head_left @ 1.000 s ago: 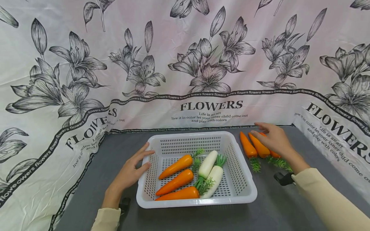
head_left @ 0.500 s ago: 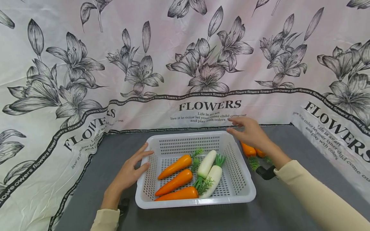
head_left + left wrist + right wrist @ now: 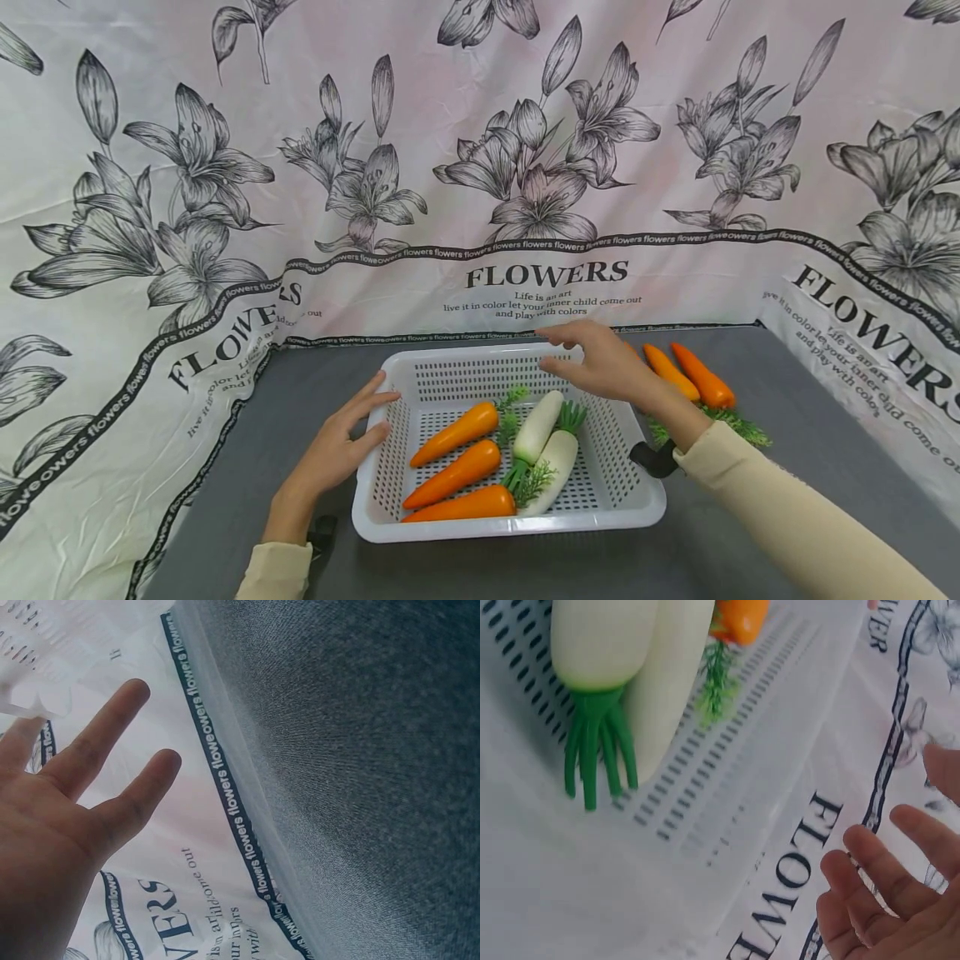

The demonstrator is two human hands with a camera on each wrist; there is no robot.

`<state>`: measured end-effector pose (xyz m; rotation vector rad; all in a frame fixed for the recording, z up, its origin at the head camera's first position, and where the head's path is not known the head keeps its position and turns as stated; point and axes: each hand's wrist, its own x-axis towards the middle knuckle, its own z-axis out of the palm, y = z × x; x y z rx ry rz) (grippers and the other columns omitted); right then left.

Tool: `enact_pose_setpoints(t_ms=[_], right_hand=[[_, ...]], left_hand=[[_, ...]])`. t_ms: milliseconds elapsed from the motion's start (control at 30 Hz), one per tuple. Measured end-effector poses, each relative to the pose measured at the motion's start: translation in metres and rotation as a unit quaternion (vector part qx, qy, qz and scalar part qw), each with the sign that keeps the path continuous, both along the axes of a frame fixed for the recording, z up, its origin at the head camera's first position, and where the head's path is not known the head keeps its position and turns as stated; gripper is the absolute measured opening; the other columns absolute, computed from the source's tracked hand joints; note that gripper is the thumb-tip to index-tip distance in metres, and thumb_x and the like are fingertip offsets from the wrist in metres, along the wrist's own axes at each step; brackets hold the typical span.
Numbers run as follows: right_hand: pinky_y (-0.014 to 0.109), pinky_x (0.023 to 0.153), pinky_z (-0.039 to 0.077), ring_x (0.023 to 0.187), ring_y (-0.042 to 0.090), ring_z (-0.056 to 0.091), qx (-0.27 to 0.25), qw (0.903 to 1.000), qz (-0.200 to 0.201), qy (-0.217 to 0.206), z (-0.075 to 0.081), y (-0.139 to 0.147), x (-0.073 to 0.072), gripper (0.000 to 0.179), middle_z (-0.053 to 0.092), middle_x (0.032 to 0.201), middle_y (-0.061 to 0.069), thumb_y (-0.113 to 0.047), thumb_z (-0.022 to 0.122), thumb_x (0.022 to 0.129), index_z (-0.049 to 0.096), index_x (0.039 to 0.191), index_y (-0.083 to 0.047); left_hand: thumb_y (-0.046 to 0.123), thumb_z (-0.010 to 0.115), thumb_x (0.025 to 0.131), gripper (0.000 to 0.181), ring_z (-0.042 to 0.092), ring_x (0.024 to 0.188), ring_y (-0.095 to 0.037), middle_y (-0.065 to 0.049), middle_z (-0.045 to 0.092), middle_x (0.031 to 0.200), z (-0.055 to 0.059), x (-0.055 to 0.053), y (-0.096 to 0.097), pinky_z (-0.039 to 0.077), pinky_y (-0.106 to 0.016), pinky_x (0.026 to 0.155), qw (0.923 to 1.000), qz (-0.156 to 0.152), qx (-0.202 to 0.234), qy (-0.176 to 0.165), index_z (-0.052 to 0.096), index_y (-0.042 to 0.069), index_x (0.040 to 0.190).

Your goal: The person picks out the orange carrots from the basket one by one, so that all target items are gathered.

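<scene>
A white perforated plastic basket (image 3: 510, 527) stands on the dark table. Three orange carrots (image 3: 453, 475) lie in its left half, and two white radishes (image 3: 538, 425) with green tops lie beside them. My left hand (image 3: 333, 446) is at the basket's left rim with its fingers spread; the left wrist view shows its fingers (image 3: 146, 795) extended. Over the far right rim hovers my right hand (image 3: 596, 362), holding nothing. In the right wrist view its fingers (image 3: 874, 862) are slightly bent, apart from the radishes.
Right of the basket lie more carrots (image 3: 705, 375) with green tops (image 3: 731, 425); my right arm partly covers them. A floral cloth (image 3: 547, 308) hangs behind the grey tabletop (image 3: 315, 383) and along both sides.
My right hand has moved left from above the carrots outside to over the basket's far rim, uncovering those carrots. The left hand and the basket's contents look the same.
</scene>
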<state>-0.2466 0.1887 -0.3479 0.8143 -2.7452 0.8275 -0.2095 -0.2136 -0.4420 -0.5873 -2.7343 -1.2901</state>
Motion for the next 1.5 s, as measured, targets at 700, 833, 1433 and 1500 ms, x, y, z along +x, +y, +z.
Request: enact_pose_setpoints(t_ms=[700, 833, 1433, 1500], right_hand=[[0.048, 0.099, 0.054, 0.115, 0.025, 0.066, 0.03, 0.986, 0.149, -0.068, -0.029, -0.039, 0.01, 0.044, 0.071, 0.13, 0.003, -0.033, 0.069, 0.097, 0.066, 0.136, -0.015], [0.048, 0.097, 0.054, 0.111, 0.024, 0.067, 0.032, 0.9798, 0.179, -0.082, -0.033, -0.043, 0.012, 0.044, 0.072, 0.128, 0.006, -0.033, 0.069, 0.097, 0.066, 0.136, -0.014], [0.024, 0.083, 0.056, 0.101, 0.006, 0.067, 0.043, 0.9148, 0.291, -0.277, -0.045, -0.069, 0.021, 0.043, 0.074, 0.119, 0.004, -0.03, 0.072, 0.096, 0.067, 0.135, -0.014], [0.024, 0.084, 0.057, 0.1, 0.003, 0.066, 0.048, 0.9079, 0.299, -0.29, -0.047, -0.071, 0.021, 0.043, 0.074, 0.119, 0.005, -0.029, 0.071, 0.096, 0.066, 0.136, -0.014]], left_hand=[[0.027, 0.06, 0.101, 0.044, 0.026, 0.155, -0.042, -0.004, 0.025, 0.17, -0.002, -0.001, -0.001, 0.028, -0.074, 0.114, 1.0, -0.004, 0.001, 0.003, 0.058, 0.021, 0.144], [0.027, 0.061, 0.101, 0.044, 0.026, 0.155, -0.041, -0.002, 0.025, 0.17, -0.001, 0.0, -0.001, 0.029, -0.073, 0.115, 1.0, -0.004, 0.007, 0.0, 0.058, 0.022, 0.144], [0.031, 0.061, 0.101, 0.045, 0.025, 0.156, -0.038, 0.001, 0.025, 0.17, 0.0, -0.001, -0.002, 0.03, -0.073, 0.114, 0.9999, -0.01, 0.013, 0.001, 0.058, 0.022, 0.145], [0.031, 0.06, 0.101, 0.045, 0.025, 0.156, -0.038, 0.001, 0.024, 0.17, 0.0, -0.001, -0.002, 0.03, -0.073, 0.114, 0.9999, -0.011, 0.013, 0.001, 0.058, 0.022, 0.145]])
